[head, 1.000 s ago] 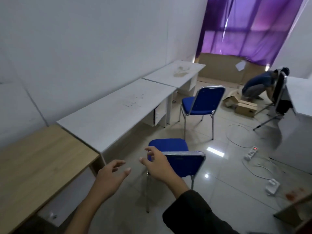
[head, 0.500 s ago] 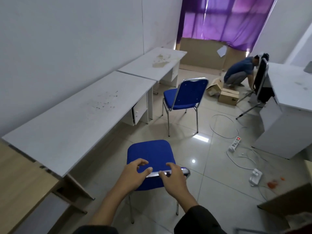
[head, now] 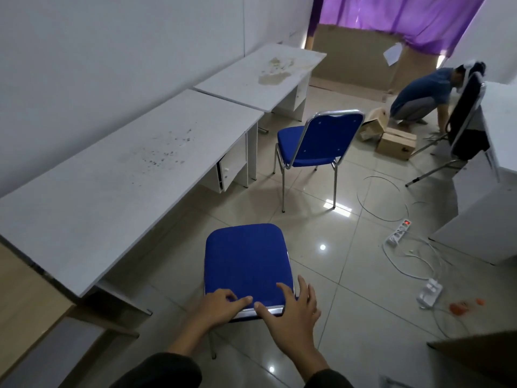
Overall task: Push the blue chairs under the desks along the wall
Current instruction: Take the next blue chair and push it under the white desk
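Note:
A blue padded chair (head: 246,261) with a chrome frame stands right in front of me, out from the near white desk (head: 112,191), its seat pointing down the room. My left hand (head: 221,306) curls over the chrome top rail of its backrest. My right hand (head: 293,315) grips the same rail beside it, thumb in front, fingers spread over the top. A second blue chair (head: 316,141) stands farther on, in front of the gap between the near desk and the far white desk (head: 260,77), both against the left wall.
A wooden desk (head: 16,303) sits at the near left. A power strip (head: 400,233) and loose cables lie on the tiles to the right. A person (head: 419,99) crouches by cardboard boxes (head: 396,141) at the back. Another white desk (head: 498,163) stands right.
My hands went from reaching in the air to resting on the near chair's backrest rail. I have stepped closer, so the chair seat now lies just below me.

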### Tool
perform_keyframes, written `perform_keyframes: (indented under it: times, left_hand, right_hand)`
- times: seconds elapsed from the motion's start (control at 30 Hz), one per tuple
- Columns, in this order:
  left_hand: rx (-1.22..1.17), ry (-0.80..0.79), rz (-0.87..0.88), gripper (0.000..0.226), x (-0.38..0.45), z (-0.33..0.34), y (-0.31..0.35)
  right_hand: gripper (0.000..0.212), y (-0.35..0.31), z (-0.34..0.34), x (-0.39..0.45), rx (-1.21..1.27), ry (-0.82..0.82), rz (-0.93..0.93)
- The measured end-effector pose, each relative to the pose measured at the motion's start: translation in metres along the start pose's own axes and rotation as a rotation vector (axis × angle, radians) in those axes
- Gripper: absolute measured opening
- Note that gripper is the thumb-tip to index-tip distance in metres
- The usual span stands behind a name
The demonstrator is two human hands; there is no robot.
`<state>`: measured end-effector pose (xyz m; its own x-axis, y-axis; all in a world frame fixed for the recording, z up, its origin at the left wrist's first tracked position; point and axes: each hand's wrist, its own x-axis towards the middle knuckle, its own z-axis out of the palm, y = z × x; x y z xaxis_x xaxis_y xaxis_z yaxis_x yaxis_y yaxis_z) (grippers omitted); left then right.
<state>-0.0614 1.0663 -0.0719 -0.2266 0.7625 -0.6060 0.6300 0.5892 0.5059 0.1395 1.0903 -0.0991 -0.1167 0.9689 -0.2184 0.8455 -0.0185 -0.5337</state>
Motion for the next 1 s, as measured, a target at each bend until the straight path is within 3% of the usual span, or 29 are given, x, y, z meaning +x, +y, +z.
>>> perform_keyframes:
  times: [0.3,1.0]
  left_hand:
    - [-0.097,0.006,-0.152,0.051,0.028,0.012,0.004]
    - [-0.444,0.381,-0.443,0.053,0.089,0.036,0.083]
  right_hand:
    - [0.085,0.006,-0.003,0.025,-0.053,-0.094,-0.02]
    - [0.086,0.013,-0.053,0.216,-0.11,-0.433,-0.511]
